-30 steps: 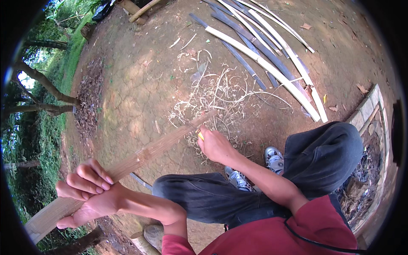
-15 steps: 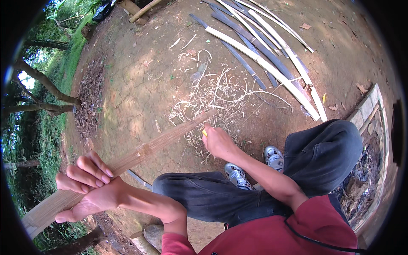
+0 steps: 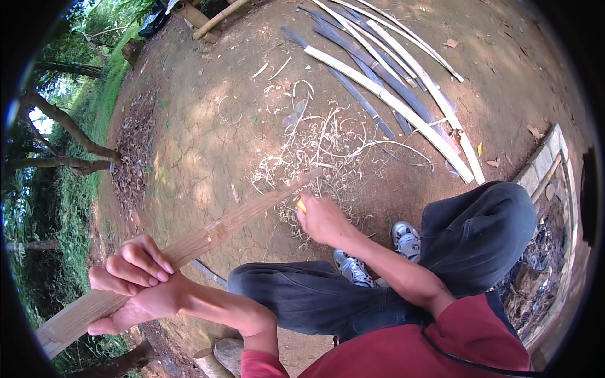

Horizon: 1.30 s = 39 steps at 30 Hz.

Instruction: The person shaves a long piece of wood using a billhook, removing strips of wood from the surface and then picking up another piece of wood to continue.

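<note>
A long bamboo strip (image 3: 217,232), pale brown with a node partway along, slants from the lower left up toward the middle. My left hand (image 3: 142,280) is wrapped round its lower part, fingers over the top and thumb beneath. Near the strip's far end, my right hand (image 3: 324,220) is closed on a yellow-handled knife (image 3: 301,205). Most of that handle is hidden in the fist, and the blade barely shows beside the strip's edge. Curly bamboo shavings (image 3: 334,142) lie heaped on the ground beyond the far end.
Several split bamboo strips (image 3: 397,104), pale and dark, lie at the upper right. A framed bed of dark debris (image 3: 532,277) is at the right. Tree branches (image 3: 69,126) stand left. My bent knees (image 3: 479,233) and shoes (image 3: 353,268) are below the right hand.
My right hand has shifted slightly left and down along the strip with the knife. My left hand still grips the strip, which has tilted and moved slightly.
</note>
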Each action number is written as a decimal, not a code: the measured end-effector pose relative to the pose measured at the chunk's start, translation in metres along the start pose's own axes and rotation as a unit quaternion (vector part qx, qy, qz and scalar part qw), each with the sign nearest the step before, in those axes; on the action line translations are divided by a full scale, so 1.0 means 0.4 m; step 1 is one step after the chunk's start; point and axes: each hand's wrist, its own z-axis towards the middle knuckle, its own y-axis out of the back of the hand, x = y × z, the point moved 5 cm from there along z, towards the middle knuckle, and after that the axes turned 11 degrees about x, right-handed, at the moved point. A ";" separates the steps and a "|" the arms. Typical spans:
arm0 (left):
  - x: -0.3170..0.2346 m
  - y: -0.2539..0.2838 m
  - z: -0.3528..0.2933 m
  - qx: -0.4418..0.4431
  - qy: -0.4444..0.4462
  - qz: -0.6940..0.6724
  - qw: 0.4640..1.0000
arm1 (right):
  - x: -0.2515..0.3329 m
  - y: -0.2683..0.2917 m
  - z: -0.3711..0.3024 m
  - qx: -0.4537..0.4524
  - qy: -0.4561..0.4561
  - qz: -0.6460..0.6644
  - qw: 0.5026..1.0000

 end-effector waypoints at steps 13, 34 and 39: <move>0.024 -0.038 -0.001 0.010 0.005 -0.025 1.000 | -0.171 -0.020 0.080 -0.040 -0.050 -0.058 0.996; 0.023 0.021 0.001 -0.008 0.005 -0.020 1.000 | -0.084 -0.035 0.062 -0.053 -0.002 0.016 0.998; 0.020 0.044 0.006 -0.036 0.009 0.012 0.999 | -0.130 -0.054 0.100 -0.081 -0.019 -0.024 0.996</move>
